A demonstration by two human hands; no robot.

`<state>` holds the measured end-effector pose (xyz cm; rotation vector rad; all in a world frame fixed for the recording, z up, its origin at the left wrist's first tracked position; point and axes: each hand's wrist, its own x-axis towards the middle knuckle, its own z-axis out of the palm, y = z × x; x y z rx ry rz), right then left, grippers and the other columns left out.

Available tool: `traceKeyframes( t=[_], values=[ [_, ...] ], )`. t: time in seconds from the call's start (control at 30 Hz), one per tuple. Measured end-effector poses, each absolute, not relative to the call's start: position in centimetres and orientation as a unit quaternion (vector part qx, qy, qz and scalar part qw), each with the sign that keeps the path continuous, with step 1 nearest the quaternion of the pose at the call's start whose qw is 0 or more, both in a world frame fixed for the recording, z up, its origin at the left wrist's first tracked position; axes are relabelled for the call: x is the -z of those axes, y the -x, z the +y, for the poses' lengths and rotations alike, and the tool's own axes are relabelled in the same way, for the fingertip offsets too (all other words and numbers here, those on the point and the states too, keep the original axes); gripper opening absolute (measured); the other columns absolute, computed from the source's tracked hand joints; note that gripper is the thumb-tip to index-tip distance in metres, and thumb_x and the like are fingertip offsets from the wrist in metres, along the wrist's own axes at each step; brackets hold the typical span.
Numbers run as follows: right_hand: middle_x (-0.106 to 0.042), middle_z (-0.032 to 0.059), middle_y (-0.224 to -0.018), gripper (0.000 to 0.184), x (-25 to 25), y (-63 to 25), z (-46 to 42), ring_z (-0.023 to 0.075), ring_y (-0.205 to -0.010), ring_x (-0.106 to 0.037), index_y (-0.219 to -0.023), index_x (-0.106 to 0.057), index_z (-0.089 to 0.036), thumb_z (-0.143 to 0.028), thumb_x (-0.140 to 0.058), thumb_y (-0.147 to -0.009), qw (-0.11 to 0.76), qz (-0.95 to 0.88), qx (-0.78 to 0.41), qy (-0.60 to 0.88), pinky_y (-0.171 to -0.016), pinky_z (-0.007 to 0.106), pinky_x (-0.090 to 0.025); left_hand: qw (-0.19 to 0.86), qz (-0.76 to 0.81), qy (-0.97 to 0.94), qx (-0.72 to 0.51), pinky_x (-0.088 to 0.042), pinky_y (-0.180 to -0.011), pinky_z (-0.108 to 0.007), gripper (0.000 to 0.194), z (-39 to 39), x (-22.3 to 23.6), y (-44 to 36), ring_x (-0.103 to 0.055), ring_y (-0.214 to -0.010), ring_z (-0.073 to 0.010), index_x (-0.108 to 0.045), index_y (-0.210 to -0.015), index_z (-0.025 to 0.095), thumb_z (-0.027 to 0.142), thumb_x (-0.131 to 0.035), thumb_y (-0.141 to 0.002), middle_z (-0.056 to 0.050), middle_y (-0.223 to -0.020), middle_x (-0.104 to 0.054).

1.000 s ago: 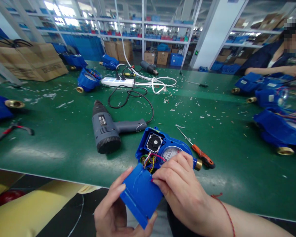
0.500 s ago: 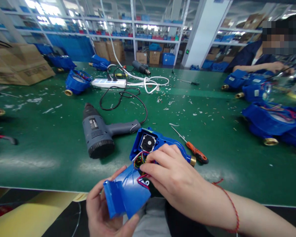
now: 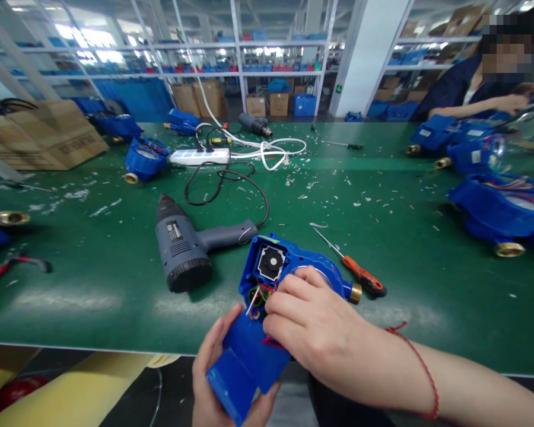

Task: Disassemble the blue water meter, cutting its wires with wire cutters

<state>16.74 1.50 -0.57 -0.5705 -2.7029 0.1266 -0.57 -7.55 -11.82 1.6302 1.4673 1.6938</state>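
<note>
My left hand [image 3: 218, 362] is closed around a blue plastic cover [image 3: 249, 362], tilted at the table's front edge. Just behind it lies a blue water meter [image 3: 311, 261] with a brass end. Its open box shows a square part with a black disc, and thin coloured wires [image 3: 260, 293] run between the box and the cover. My right hand [image 3: 309, 320] has its fingers bent together over the wires at the box's near side. The fingertips are partly hidden, but red wires come out beneath them.
A grey heat gun [image 3: 184, 243] lies left of the meter, its cord running towards a white power strip [image 3: 200, 156]. An orange screwdriver [image 3: 362, 276] is at the right. More blue meters [image 3: 502, 207] stand at both sides, and a person [image 3: 471, 101] works at the far right.
My left hand has moved right with the cover and tipped it, so its flap faces me more. My right hand stays at the wires, its fingers drawn closer together. The view has shifted slightly.
</note>
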Motion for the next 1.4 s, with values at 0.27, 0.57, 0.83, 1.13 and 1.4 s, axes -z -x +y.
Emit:
traceKeyframes(
  t=[0.27, 0.57, 0.83, 1.13, 1.4],
  values=[
    [-0.064, 0.0036, -0.090, 0.023, 1.1, -17.4, 0.8, 0.0184, -0.081, -0.048, -0.087, -0.063, -0.014, -0.015, -0.044, -0.100, 0.245, -0.954, -0.055, 0.164, -0.080, 0.040, -0.032, 0.104, 0.489, -0.603, -0.621, -0.060, -0.089, -0.038, 0.066, -7.1, 12.8, 1.3, -0.069, -0.112, -0.0303, -0.058, -0.120, 0.018, 0.008, -0.085, -0.060, -0.014, -0.129, -0.067],
    [-0.066, 0.0085, -0.115, 0.023, 4.4, -18.7, 0.2, 0.0248, -0.109, -0.050, -0.113, -0.065, -0.013, -0.013, -0.050, -0.095, 0.430, -0.852, 0.031, 0.297, -0.096, 0.044, -0.033, 0.136, 0.515, -0.512, -0.674, -0.058, -0.082, -0.034, 0.051, -6.9, 12.3, 0.4, -0.072, -0.104, -0.0283, -0.055, -0.103, 0.022, 0.022, -0.086, -0.062, -0.012, -0.122, -0.071],
    [-0.053, 0.0173, -0.135, 0.046, 4.7, -19.5, 1.4, 0.0360, -0.121, -0.048, -0.133, -0.054, -0.013, -0.029, -0.060, -0.090, 0.314, -0.863, 0.048, 0.394, -0.095, 0.052, -0.045, 0.212, 0.558, -0.437, -0.673, -0.060, -0.074, -0.033, 0.052, -7.4, 12.0, 0.4, -0.071, -0.105, -0.0305, -0.055, -0.101, 0.025, 0.033, -0.088, -0.061, -0.013, -0.126, -0.067],
    [-0.048, 0.0174, -0.142, 0.060, 4.3, -20.8, 5.7, 0.0325, -0.127, -0.046, -0.138, -0.049, -0.016, -0.026, -0.072, -0.084, 0.277, -0.887, 0.023, 0.368, -0.100, 0.051, -0.044, 0.169, 0.512, -0.583, -0.608, -0.058, -0.090, -0.033, 0.058, -6.1, 12.9, 1.8, -0.067, -0.117, -0.0287, -0.054, -0.108, 0.022, 0.009, -0.085, -0.060, -0.016, -0.129, -0.066],
    [-0.065, 0.0074, -0.115, 0.024, 1.3, -18.7, 4.2, 0.0214, -0.111, -0.049, -0.118, -0.058, -0.012, -0.019, -0.045, -0.098, 0.313, -0.923, -0.124, 0.185, -0.098, 0.041, -0.034, 0.136, 0.494, -0.634, -0.580, -0.057, -0.093, -0.038, 0.058, -5.8, 12.7, 2.5, -0.066, -0.118, -0.0310, -0.052, -0.110, 0.020, 0.011, -0.084, -0.063, -0.021, -0.128, -0.065]
  ],
)
